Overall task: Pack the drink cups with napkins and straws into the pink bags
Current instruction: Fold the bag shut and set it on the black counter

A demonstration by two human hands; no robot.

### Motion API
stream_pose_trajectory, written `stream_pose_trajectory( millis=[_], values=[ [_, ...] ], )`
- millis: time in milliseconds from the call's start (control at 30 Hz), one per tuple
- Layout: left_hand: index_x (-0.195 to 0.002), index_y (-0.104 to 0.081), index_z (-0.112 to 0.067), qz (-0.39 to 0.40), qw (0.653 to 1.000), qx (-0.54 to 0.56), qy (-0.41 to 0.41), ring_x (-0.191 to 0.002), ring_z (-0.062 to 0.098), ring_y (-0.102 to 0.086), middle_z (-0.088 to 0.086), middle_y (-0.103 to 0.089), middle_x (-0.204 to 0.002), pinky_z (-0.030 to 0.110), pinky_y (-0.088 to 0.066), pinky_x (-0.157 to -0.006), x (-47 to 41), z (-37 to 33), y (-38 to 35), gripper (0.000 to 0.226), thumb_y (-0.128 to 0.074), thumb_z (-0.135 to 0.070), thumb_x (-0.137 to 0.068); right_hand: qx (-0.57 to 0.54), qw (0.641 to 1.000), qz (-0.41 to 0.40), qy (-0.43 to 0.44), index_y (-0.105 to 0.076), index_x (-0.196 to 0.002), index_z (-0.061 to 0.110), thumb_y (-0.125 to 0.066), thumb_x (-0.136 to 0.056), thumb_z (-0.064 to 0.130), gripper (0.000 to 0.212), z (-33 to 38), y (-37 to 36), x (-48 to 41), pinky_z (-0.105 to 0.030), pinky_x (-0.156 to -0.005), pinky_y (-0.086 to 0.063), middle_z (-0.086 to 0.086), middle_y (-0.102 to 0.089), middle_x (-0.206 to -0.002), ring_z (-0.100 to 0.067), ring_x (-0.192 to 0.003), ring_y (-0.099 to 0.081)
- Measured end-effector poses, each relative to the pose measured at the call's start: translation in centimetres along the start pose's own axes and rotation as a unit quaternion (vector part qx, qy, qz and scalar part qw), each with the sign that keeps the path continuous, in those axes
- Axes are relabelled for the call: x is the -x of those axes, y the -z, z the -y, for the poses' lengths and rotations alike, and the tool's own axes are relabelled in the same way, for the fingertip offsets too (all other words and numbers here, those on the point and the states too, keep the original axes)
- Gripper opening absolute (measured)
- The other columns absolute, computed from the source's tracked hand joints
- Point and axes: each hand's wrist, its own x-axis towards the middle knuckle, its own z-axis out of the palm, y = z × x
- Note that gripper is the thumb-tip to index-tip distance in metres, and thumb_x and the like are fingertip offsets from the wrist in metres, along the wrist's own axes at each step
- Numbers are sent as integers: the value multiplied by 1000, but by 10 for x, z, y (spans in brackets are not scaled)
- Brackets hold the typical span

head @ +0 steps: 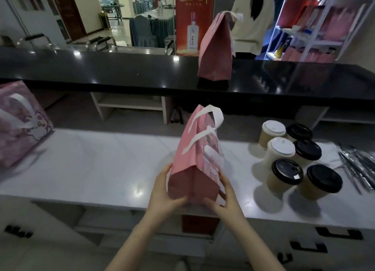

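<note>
A pink paper bag with white handles is tilted over the white counter, its folded bottom turned toward me. My left hand grips its lower left side and my right hand grips its lower right side. Several lidded drink cups stand in a cluster to the right, some with white lids and some with black. Wrapped straws lie in a pile at the far right. No napkins can be made out.
Another pink bag with a rabbit print lies at the counter's left end. A third pink bag stands on the raised black ledge, with a person behind it. Shelves of bags fill the back right.
</note>
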Motion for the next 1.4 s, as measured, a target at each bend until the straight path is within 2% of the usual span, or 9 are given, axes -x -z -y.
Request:
stream_pose_trajectory(
  millis=[133,267,400,600,800,1000,1100,1200,1400],
  values=[
    [-132,-40,-39,4,999,28,15,-109,4,-61,-11,-60,-125,16,-50,-84,3,16,-4,82,-77,-19,-62,69,997,-32,32,-14,-146,43,-71,-80,6,95,-3,-17,0,-31,-106,-41,5,-39,-143,-11,-129,-45],
    [-134,-40,-41,-27,999,-10,-19,-109,-3,-60,-17,-63,-121,11,-48,-83,17,23,-1,76,-80,-18,-74,119,988,-76,59,-13,-140,59,-60,-79,-2,98,0,-25,14,-22,-100,-40,8,-40,-143,-8,-128,-45],
    [-135,-42,-40,-47,998,-8,-52,-111,4,-61,-18,-61,-123,29,-55,-87,41,19,9,70,-80,-25,-78,81,989,-64,104,-23,-144,51,-59,-78,-7,95,7,-25,34,-41,-104,-45,12,-42,-142,-6,-128,-46],
    [-127,-43,-45,-107,990,-6,-95,-103,2,-63,-22,-61,-115,33,-57,-80,46,-21,33,65,-78,-36,-73,39,981,-45,184,-24,-145,51,-66,-82,5,89,54,-24,34,-29,-86,-54,29,-43,-127,-9,-119,-52],
    [-131,-42,-42,-120,981,1,-155,-100,2,-65,-21,-62,-114,14,-54,-70,13,-52,60,66,-80,-33,-78,-1,975,-33,221,-23,-144,51,-69,-86,9,85,105,-25,11,-30,-85,-56,19,-40,-142,-4,-123,-49],
    [-133,-40,-50,-123,974,-1,-189,-96,-2,-65,-27,-62,-113,15,-55,-67,-59,-78,85,69,-76,-55,-73,16,968,-46,245,-22,-140,60,-70,-86,13,87,149,-26,-58,-29,-80,-58,13,-48,-131,-3,-112,-55],
    [-134,-40,-49,-124,972,6,-197,-94,0,-67,-26,-63,-113,19,-57,-64,-105,-85,102,72,-79,-50,-73,34,965,-54,253,-22,-140,60,-72,-84,9,91,171,-33,-103,-35,-87,-55,10,-50,-123,-7,-107,-55],
    [-136,-41,-45,-125,971,11,-202,-96,3,-68,-21,-65,-112,21,-57,-71,-155,-89,117,75,-82,-40,-74,33,964,-49,260,-21,-144,54,-71,-84,10,90,193,-42,-150,-44,-94,-51,6,-50,-126,-15,-112,-56],
    [-131,-41,-52,-115,973,-14,-199,-97,1,-66,-25,-64,-108,26,-56,-78,-256,-82,137,71,-79,-36,-74,40,972,-46,227,-20,-146,48,-70,-85,15,86,218,-56,-247,-46,-98,-49,-1,-52,-130,-17,-116,-57]
  ],
)
